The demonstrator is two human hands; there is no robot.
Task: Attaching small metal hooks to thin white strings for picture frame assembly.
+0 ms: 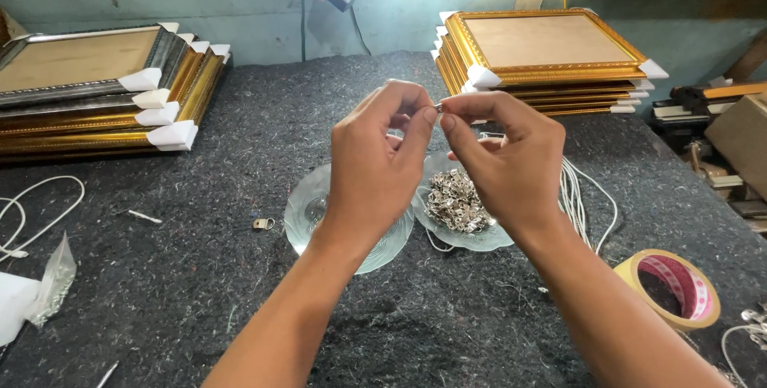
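At the centre of the frame, the fingertips of both hands are meeting on one tiny silver metal piece (439,106), too small to make out in detail. The left hand (375,166) is pinching it between thumb and forefinger, its other fingers curling loosely behind; the right hand (503,156) is pressing thumb and forefinger closed on the same piece from the other side, with a bit of white cord seeming to cross its palm (hard to be sure). Both hands are being held raised above the table, wrists bent inward, and the two bare forearms are rising from the bottom edge of the frame and converging upward.

Directly under the hands, two clear ribbed glass dishes are sitting side by side: the left glass dish (307,212) is looking nearly bare, and the right glass dish (479,232) is holding a heap of small silver metal hangers (455,200). One small brass-coloured hanger (263,223) is lying loose on the dark grey felt table covering (240,292), just left of the dishes. A bundle of white cord (579,196) is trailing to the right of the dishes, and one roll of tan tape (671,288) is lying at the lower right. Two stacks of gold picture frames with white corner guards are resting on the table: one stack at upper left (96,108), one at upper right (551,56).
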